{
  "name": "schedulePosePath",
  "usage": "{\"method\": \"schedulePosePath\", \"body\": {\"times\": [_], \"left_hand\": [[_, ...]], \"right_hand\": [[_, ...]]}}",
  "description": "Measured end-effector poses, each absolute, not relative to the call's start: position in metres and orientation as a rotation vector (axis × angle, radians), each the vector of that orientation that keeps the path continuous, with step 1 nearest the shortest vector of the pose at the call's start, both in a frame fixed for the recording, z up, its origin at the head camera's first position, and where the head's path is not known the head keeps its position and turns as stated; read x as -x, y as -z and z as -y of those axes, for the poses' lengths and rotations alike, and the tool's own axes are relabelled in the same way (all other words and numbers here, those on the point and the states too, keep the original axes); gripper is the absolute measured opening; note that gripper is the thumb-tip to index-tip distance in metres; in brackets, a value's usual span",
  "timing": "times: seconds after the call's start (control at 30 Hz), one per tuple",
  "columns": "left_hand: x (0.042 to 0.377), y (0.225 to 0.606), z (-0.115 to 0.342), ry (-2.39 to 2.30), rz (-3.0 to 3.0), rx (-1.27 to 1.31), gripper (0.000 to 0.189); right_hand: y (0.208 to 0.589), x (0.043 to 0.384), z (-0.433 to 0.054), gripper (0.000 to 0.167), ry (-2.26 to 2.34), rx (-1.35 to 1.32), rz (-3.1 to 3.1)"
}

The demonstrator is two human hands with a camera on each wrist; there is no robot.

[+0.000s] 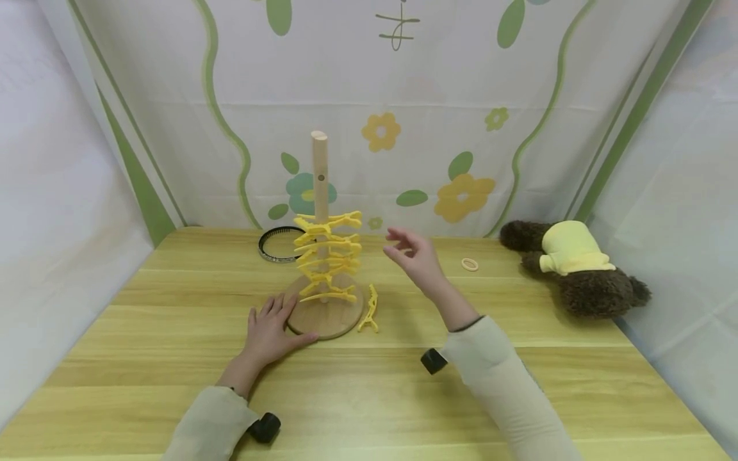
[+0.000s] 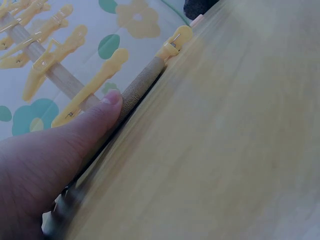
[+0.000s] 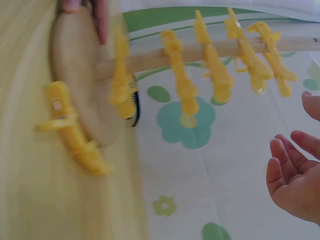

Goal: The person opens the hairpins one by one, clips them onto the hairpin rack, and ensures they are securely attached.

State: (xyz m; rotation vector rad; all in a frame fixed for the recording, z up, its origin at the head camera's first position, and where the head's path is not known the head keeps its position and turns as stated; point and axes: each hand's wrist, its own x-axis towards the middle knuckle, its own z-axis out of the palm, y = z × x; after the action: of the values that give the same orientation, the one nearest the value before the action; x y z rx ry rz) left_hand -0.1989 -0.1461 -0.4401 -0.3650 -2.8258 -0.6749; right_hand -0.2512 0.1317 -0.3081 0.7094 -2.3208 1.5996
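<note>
A wooden post point(image 1: 320, 157) stands upright on a round wooden base point(image 1: 325, 323). Several yellow alligator hair clips point(image 1: 328, 246) are clamped across the post, one above another. Spread along the base's left and near edge, my left hand point(image 1: 271, 334) rests with its thumb point(image 2: 97, 117) on the rim. To the right of the post my right hand point(image 1: 419, 264) hovers with loosely bent fingers and nothing in them; the right wrist view shows the same hand point(image 3: 297, 180) apart from the clips. One loose yellow clip point(image 1: 370, 310) lies on the table beside the base.
Behind the post lies a black toothed headband point(image 1: 270, 255). A small pale ring point(image 1: 469, 264) is on the table at right. Farther right, a brown plush toy in a yellow shirt point(image 1: 573, 250) lies on its side. A patterned curtain point(image 1: 432, 83) hangs along the table's back edge.
</note>
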Motion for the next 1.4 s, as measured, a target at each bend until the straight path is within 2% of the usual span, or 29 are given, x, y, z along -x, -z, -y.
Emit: {"method": "schedulePosePath", "body": {"times": [0.27, 0.5, 0.93, 1.4], "left_hand": [[0.199, 0.441, 0.146, 0.69, 2.829, 0.358, 0.094], [0.198, 0.439, 0.144, 0.695, 2.831, 0.361, 0.094], [0.198, 0.439, 0.143, 0.697, 2.829, 0.36, 0.094], [0.198, 0.44, 0.146, 0.685, 2.835, 0.352, 0.094]], "right_hand": [[0.364, 0.232, -0.146, 0.039, -1.597, -0.545, 2.45], [0.397, 0.218, -0.143, 0.04, -1.612, -0.487, 2.533], [0.432, 0.211, -0.134, 0.029, -1.618, -0.532, 2.555], [0.435, 0.209, -0.127, 0.013, -1.372, -0.512, 2.582]]}}
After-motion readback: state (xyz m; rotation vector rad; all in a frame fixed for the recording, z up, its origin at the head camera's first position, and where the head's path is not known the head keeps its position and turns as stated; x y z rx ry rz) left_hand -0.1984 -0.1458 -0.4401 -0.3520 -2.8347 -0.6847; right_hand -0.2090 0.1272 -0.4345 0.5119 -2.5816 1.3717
